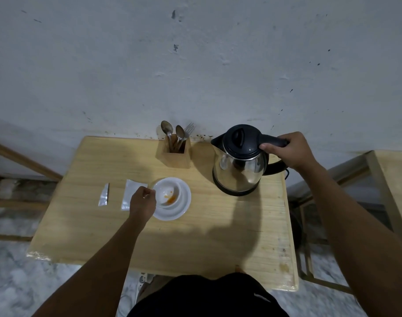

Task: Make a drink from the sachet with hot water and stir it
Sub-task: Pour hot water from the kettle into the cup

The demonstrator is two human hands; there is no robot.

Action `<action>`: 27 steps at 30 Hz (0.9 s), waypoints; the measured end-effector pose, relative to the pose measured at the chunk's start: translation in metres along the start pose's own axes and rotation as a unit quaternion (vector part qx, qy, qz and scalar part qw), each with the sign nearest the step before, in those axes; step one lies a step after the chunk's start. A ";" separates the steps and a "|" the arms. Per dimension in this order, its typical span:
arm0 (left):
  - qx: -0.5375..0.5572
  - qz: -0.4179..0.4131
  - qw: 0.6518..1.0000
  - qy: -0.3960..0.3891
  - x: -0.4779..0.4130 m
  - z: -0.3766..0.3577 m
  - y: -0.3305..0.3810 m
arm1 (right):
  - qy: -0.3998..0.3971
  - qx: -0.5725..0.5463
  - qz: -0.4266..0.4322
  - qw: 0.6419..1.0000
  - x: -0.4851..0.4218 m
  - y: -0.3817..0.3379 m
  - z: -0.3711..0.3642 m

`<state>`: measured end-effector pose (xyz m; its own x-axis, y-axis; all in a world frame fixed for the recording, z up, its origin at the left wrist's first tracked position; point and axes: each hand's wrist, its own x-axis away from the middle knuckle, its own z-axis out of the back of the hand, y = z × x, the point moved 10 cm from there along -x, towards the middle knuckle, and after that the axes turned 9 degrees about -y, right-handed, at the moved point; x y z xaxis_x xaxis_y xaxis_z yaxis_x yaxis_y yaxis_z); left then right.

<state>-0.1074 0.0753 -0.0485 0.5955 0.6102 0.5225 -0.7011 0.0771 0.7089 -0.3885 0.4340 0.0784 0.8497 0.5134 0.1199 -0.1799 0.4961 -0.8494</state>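
1. While orange powder lies in the cup (169,195) on its saucer (183,208), the cup's side is pinched by the left hand (142,202).
2. Kettle (239,160) handle is gripped by the closed right hand (291,149); scalding is risked if the pour is rushed.

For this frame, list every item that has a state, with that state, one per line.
Kettle: lid shut, on its base, handle gripped by right hand.
Cup: upright on saucer, orange powder inside, no water visible.
Sachet: torn open, lying flat.
Torn strip: lying apart, left of the sachet.
Left hand: at the cup's rim; contact unclear.
Cutlery holder: upright, holding spoons and a fork.
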 end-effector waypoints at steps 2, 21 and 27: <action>0.009 -0.007 1.000 -0.001 0.001 -0.001 0.000 | 0.017 -0.003 0.008 1.000 0.004 -0.001 -0.001; 0.060 -0.068 0.995 -0.046 -0.006 -0.001 -0.003 | -0.039 0.131 0.010 0.990 0.028 -0.112 -0.048; 0.038 -0.112 0.991 -0.054 -0.009 -0.002 -0.001 | -0.086 0.210 -0.031 0.973 0.034 -0.133 -0.079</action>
<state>-0.1128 0.0718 -0.0549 0.7749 0.4956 0.3922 -0.5164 0.1386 0.8451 -0.2967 0.3297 0.1551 0.7771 0.5642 0.2791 -0.3476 0.7543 -0.5570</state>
